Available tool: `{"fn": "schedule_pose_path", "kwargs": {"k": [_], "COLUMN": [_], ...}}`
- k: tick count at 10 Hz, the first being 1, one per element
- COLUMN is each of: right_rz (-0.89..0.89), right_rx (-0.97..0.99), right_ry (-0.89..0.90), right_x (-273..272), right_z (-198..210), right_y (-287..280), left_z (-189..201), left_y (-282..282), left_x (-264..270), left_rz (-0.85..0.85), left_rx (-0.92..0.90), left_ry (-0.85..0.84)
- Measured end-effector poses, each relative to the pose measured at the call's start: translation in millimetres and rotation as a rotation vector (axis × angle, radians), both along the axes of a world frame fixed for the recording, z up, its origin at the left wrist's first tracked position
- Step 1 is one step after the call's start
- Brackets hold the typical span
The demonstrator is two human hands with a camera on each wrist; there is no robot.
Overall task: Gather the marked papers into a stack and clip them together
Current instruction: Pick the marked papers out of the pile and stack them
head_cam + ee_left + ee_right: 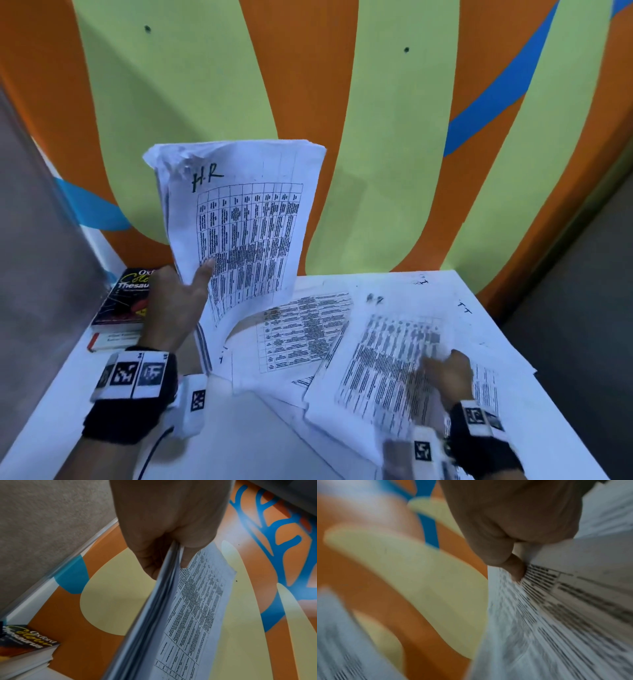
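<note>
Stack (239, 219), top sheet marked "H.R", held upright above the table's (85, 387) left side, left hand (178, 305) clamped on its lower edge, thumb in front. Right hand (448, 377) pinches one loose sheet (383, 370); view blurred. Further sheets (301, 329) lie scattered on the table. Gathering judged partly done; no clip seen. Book (123, 298) beside the wall.
</note>
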State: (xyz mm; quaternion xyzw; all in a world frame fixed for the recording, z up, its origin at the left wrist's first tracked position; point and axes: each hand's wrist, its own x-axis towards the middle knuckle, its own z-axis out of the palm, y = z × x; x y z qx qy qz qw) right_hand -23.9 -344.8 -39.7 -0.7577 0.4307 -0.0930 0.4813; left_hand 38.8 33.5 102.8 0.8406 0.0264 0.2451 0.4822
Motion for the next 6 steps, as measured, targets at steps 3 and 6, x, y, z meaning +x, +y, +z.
{"fn": "schedule_pose_path", "kwargs": {"k": [3, 6], "right_rz": [0.152, 0.362], "right_rx": [0.663, 0.402], "right_ry": [-0.035, 0.131], "right_x": [9, 52], "right_z": [-18, 0], "right_y": [75, 127], "left_z": [-2, -5], "left_y": [28, 56], "left_x": [14, 25], "left_rz": [0.041, 0.040], "left_rx": [-0.007, -0.005], "left_ry": [0.003, -0.031]}}
